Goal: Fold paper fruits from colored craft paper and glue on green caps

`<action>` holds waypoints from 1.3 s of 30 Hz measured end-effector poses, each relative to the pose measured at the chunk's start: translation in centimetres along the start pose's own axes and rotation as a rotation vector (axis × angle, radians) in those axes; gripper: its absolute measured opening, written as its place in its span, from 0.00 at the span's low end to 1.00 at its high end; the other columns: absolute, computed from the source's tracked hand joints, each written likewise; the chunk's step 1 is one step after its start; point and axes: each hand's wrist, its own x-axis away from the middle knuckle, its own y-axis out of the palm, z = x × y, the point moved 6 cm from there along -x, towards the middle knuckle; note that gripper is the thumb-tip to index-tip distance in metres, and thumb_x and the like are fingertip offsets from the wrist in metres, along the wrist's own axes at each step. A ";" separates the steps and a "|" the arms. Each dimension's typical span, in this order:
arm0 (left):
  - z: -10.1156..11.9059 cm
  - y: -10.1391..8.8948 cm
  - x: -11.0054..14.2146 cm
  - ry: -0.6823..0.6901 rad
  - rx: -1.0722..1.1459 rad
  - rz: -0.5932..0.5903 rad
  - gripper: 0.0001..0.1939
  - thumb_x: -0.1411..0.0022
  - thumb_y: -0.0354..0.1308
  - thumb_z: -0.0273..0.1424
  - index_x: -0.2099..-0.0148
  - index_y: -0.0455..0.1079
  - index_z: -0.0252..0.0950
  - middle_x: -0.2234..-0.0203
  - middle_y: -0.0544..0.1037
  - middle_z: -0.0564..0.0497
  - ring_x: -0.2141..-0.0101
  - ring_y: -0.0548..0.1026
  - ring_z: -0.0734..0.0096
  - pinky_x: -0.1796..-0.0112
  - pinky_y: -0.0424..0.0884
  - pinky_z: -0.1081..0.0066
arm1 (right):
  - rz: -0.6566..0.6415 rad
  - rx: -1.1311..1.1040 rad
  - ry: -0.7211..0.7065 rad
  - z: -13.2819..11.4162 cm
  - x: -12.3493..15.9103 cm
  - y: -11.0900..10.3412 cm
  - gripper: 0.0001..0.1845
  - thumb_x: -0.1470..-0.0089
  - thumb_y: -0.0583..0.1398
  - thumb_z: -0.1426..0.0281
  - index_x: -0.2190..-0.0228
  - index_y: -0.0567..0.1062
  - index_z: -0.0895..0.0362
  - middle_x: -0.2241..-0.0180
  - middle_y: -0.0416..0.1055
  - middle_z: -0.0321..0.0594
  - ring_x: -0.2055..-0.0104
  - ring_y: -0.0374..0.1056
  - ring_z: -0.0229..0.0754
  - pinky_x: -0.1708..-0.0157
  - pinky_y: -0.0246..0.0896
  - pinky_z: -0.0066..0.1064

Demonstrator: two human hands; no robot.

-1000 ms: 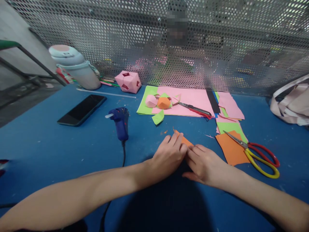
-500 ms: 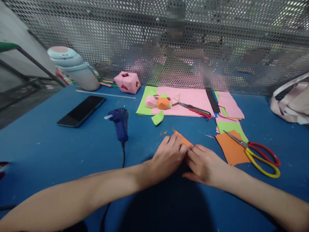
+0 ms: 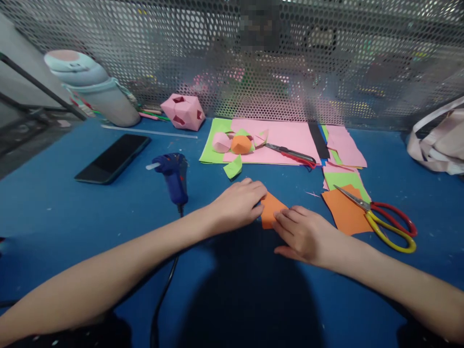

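A small piece of folded orange paper point(image 3: 268, 212) lies on the blue table between my hands. My left hand point(image 3: 239, 203) is at its upper left corner, with the fingers curled and their tips partly hidden. On the lower right side, my right hand point(image 3: 304, 236) presses its bent fingers on the paper's edge. Just beyond my left hand sits a folded green paper piece point(image 3: 233, 167). To the right, scissors point(image 3: 368, 207) with one red and one yellow handle rest across a larger orange sheet point(image 3: 346, 215).
A blue glue gun point(image 3: 174, 179) stands left with its cord trailing forward. Beyond are a phone point(image 3: 114, 158), a tumbler point(image 3: 97, 92) and a pink paper ball point(image 3: 184, 112). A utility knife point(image 3: 292, 153) lies on pink sheets point(image 3: 286, 130) before a perforated metal panel point(image 3: 217, 63). A bag point(image 3: 438, 140) is far right.
My left hand has slid left and away from my right hand, uncovering more of the orange paper. My right hand stays at the paper's right side. The view has shifted slightly.
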 end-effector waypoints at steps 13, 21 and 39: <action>-0.9 0.6 -0.3 -0.030 0.094 -0.034 0.21 0.48 0.62 0.42 0.56 0.64 0.36 0.61 0.70 0.49 0.62 0.64 0.63 0.64 0.61 0.70 | -0.021 -0.102 0.057 0.7 -0.4 0.0 0.24 0.41 0.53 0.56 0.56 0.70 0.63 0.59 0.69 0.50 0.59 0.63 0.47 0.60 0.56 0.39; -0.8 0.5 0.0 -0.036 0.097 -0.032 0.21 0.47 0.62 0.40 0.54 0.62 0.37 0.59 0.70 0.50 0.59 0.65 0.62 0.63 0.61 0.69 | 0.011 -0.110 0.157 1.7 -1.2 0.4 0.33 0.45 0.54 0.50 0.51 0.67 0.65 0.50 0.66 0.55 0.55 0.61 0.51 0.58 0.55 0.42; 1.2 -0.2 0.4 0.055 -0.116 -0.094 0.14 0.40 0.56 0.38 0.54 0.65 0.36 0.55 0.73 0.46 0.54 0.66 0.59 0.61 0.59 0.66 | -0.065 -0.140 0.145 3.3 0.0 -1.8 0.22 0.42 0.53 0.55 0.60 0.74 0.61 0.60 0.73 0.48 0.64 0.63 0.45 0.62 0.50 0.38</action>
